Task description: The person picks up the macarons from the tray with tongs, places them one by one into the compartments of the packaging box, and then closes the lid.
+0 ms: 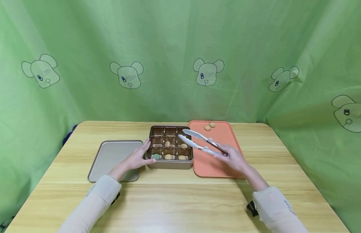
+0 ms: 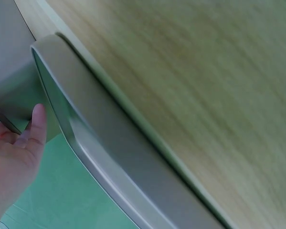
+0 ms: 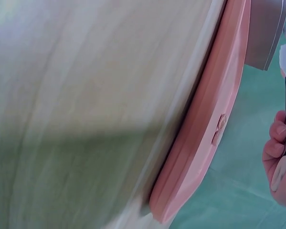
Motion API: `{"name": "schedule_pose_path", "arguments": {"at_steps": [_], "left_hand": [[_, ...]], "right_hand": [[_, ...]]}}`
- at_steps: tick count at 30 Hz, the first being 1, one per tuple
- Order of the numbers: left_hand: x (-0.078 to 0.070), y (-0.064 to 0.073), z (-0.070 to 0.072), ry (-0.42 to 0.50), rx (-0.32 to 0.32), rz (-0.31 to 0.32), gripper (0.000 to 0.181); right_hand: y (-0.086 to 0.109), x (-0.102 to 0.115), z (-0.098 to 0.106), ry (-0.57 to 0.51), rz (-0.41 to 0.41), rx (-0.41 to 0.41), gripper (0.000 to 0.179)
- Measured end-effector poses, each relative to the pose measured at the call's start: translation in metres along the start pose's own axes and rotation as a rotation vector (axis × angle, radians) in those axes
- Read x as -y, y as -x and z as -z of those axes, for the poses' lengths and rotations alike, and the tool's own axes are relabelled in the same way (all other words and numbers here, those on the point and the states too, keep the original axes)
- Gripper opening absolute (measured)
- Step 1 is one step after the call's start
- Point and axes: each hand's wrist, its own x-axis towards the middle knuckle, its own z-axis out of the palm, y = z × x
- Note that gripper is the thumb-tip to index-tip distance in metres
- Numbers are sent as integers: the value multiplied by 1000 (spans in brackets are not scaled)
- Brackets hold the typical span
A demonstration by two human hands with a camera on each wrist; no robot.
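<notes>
A brown divided tin (image 1: pixel 170 164) holds several round cookies, one of them a green cookie (image 1: pixel 156 156) in the front left compartment. My left hand (image 1: pixel 135 158) rests on the tin's front left corner, its fingers along the left side and its thumb at the front rim. In my right hand (image 1: pixel 232 157) I grip metal tongs (image 1: pixel 195 133) with dark handles. Their two scalloped tips stand apart over the tin's right column, partly hiding the compartments below. Two pale cookies (image 1: pixel 207 128) lie at the back of the pink tray (image 1: pixel 207 168).
A flat grey-brown lid (image 1: pixel 110 158) lies on the wooden table (image 1: pixel 180 200) to the left, partly under my left forearm in the head view. The tray sits right beside the tin. Behind the table hangs a green curtain (image 1: pixel 168 103) with bear drawings.
</notes>
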Motion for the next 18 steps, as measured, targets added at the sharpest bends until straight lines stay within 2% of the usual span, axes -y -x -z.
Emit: {"name": "schedule_pose_path", "arguments": {"at_steps": [12, 18], "left_hand": [[0, 1, 1, -5, 7, 4, 94], [-1, 0, 1, -1, 8, 5, 92]], "right_hand": [[-2, -12, 8, 124, -134, -128, 59], [0, -20, 13, 195, -193, -112, 60]]}}
